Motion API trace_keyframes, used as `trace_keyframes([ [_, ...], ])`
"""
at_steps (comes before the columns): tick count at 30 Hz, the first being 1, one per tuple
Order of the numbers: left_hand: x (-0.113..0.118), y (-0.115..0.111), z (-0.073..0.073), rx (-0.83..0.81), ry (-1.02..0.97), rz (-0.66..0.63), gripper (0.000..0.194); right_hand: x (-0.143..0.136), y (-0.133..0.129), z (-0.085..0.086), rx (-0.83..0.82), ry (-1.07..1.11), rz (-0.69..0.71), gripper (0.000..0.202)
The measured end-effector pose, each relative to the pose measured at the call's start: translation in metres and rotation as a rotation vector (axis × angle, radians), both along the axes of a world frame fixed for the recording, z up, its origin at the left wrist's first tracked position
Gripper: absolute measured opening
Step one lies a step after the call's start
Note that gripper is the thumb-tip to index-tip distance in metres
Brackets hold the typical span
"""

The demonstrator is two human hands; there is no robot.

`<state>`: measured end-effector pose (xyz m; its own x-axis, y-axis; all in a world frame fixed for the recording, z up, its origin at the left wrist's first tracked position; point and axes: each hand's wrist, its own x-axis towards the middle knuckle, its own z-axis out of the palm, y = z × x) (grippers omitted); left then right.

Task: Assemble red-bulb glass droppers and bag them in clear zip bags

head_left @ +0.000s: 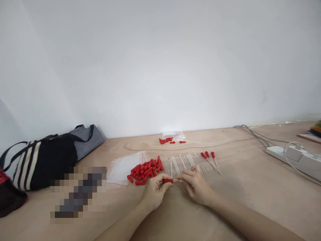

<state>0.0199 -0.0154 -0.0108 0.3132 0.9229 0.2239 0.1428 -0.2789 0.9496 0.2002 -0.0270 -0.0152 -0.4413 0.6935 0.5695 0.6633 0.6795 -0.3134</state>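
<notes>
Dark patch on the table left of my left hand (155,191) is pixelated, can't identify it. My fingers partly cover the small red rubber bulb (168,181) and the thin clear tube (176,180); can't tell if the two touch. Dark bottle with a red label (11,197) cut off by left edge. White power strip (296,160) runs off right edge, as do the coloured items (316,129) there. My forearms leave at the bottom.
</notes>
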Motion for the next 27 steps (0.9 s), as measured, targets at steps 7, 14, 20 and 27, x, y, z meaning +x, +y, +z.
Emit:
trace_keyframes([
  [7, 0.002, -0.002, -0.006, 0.027, 0.029, 0.006, 0.013, -0.004, -0.003, -0.005, 0.038, 0.021, -0.025, 0.03],
  [14, -0.007, 0.005, -0.005, 0.187, 0.222, -0.052, 0.022, -0.002, 0.001, -0.002, 0.058, -0.083, -0.032, 0.023],
  [20, -0.026, 0.017, 0.003, 0.503, 0.431, 0.201, 0.035, 0.031, 0.022, 0.0, 0.008, -0.026, -0.447, 0.022],
  [27, -0.03, 0.018, 0.011, 0.692, 0.563, 0.331, 0.013, 0.081, 0.051, -0.004, -0.338, -0.053, -0.859, 0.026],
])
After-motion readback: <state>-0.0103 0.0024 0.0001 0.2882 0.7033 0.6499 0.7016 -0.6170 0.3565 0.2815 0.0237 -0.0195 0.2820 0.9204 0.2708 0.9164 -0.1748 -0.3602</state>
